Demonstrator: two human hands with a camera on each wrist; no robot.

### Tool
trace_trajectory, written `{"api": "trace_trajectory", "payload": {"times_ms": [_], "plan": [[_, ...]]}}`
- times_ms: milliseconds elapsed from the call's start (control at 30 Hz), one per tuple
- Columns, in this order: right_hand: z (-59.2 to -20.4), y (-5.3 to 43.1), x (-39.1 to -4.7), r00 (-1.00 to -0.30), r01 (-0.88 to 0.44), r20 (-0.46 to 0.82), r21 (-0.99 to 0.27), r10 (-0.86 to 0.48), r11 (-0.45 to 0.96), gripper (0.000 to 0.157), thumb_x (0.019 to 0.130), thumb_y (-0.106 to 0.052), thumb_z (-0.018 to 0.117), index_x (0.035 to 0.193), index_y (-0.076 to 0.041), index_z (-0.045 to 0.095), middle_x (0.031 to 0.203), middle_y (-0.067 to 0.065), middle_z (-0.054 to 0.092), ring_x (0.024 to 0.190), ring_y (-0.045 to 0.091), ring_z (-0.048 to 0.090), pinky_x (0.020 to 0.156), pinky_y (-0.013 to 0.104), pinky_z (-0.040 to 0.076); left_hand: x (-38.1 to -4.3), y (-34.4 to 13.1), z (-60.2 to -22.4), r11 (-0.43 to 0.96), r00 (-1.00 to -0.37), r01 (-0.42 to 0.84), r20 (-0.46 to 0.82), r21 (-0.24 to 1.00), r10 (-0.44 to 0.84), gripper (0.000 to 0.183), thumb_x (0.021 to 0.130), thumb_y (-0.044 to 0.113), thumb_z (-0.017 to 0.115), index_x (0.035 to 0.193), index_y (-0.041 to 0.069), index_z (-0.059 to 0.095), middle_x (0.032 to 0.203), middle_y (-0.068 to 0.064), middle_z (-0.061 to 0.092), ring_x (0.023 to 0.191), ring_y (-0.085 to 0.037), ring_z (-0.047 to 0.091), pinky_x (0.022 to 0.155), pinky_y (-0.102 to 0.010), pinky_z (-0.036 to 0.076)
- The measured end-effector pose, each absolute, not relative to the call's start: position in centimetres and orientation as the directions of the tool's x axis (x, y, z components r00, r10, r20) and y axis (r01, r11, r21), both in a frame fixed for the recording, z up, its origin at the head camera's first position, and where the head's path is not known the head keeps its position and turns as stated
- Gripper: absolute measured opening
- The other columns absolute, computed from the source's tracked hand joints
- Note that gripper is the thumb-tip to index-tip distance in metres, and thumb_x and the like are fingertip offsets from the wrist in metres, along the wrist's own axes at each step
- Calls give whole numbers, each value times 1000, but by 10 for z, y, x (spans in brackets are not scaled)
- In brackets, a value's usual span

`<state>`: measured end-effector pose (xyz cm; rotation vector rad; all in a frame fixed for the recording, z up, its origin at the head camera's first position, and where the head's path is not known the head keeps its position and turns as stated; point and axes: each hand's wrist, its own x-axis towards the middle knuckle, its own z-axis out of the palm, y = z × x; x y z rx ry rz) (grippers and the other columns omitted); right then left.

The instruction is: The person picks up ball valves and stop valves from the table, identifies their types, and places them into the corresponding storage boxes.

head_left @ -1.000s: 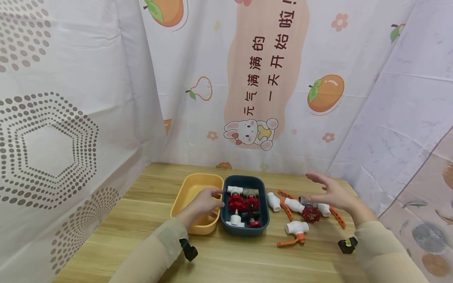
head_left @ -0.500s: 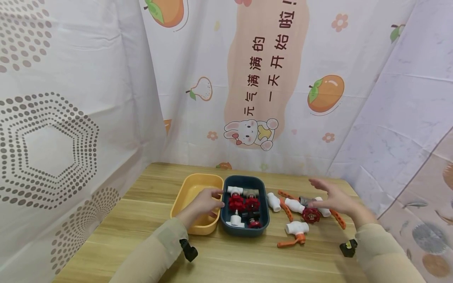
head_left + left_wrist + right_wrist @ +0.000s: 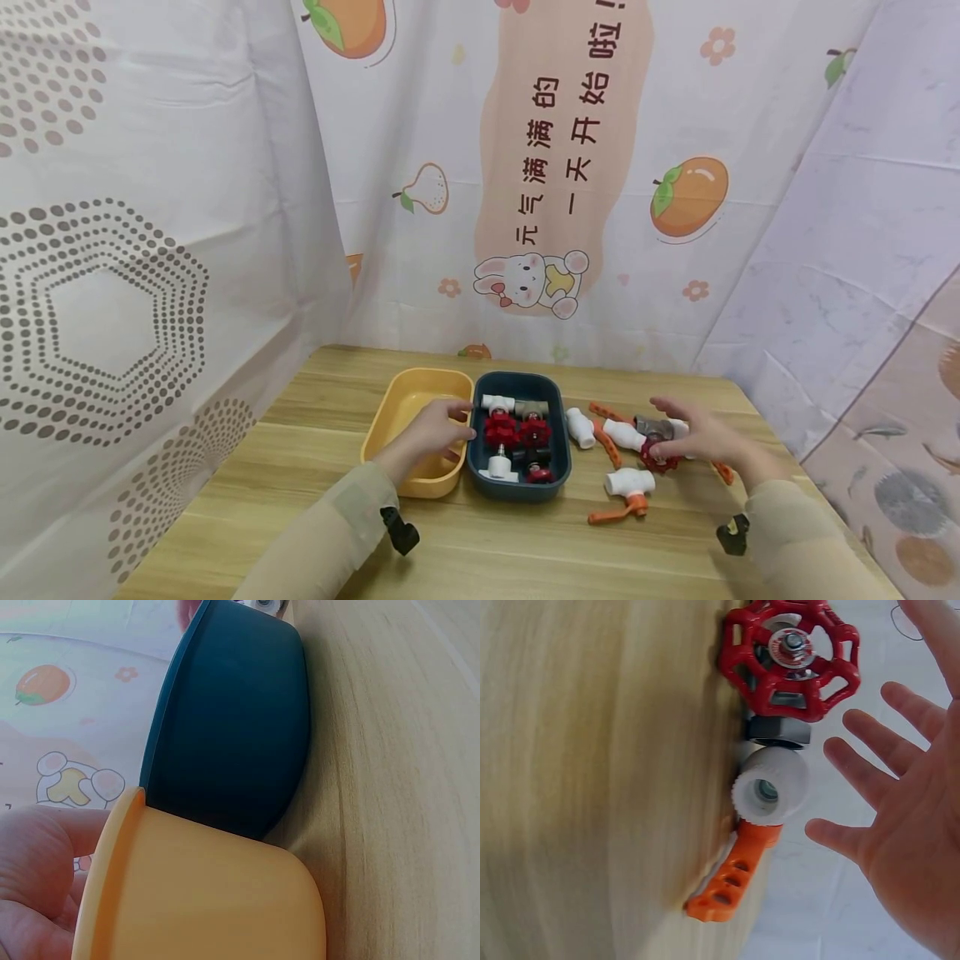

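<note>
My left hand (image 3: 429, 432) hovers over the yellow bin (image 3: 378, 421), its loosely bent fingers at the rim beside the dark blue bin (image 3: 517, 490). In the left wrist view, part of that hand shows behind the yellow rim. My right hand (image 3: 705, 435) reaches over a grey valve with a red handwheel (image 3: 810, 697). Its fingers are spread and grip nothing; the right wrist view shows a gap between them and the wheel. Beside that valve lies a white ball valve (image 3: 787, 780) with an orange lever (image 3: 735, 876), partly hidden by my hand in the head view.
Inside the blue bin lie several valves with red handwheels (image 3: 501, 430) and a white valve (image 3: 498, 467). More white ball valves with orange levers, one nearest me (image 3: 628, 483), lie to its right on the wooden table (image 3: 540, 550). A printed curtain (image 3: 420, 283) hangs behind.
My right hand has come down and towards me, its thumb now over the red handwheel in the head view. The left hand and both bins have stayed in place.
</note>
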<state>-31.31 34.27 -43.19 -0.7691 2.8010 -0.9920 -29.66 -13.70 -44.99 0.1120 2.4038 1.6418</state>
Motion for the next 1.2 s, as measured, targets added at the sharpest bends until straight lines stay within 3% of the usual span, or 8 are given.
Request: {"api": "trace_trajectory", "payload": {"times_ms": [500,900,1200], "plan": [[-446,341,-321,-886,-398,50,-593,-462,700,97,76,-33,91,148,10,41,145,33,46,134,52,41,107,68,32,-295,-137,-449,375,-972,-67,-145,925,184,54,91,5,74,142,2,57,127,-21,58,94,-30,66,62,-42,62],[-451,337,-329,-875,-414,28,-562,-483,717,93,75,-30,91,143,13,45,140,33,50,127,48,48,105,63,38,-295,-137,-448,370,-972,-74,-151,926,182,54,91,7,74,143,3,57,128,-21,58,94,-30,66,62,-42,62],[-453,337,-329,-868,-414,-9,-542,-497,731,91,74,-30,91,144,8,47,138,30,52,124,45,49,103,60,40,-296,-138,-449,372,-969,-63,-146,926,199,54,92,5,74,143,2,56,128,-22,58,95,-30,66,62,-42,62]]}}
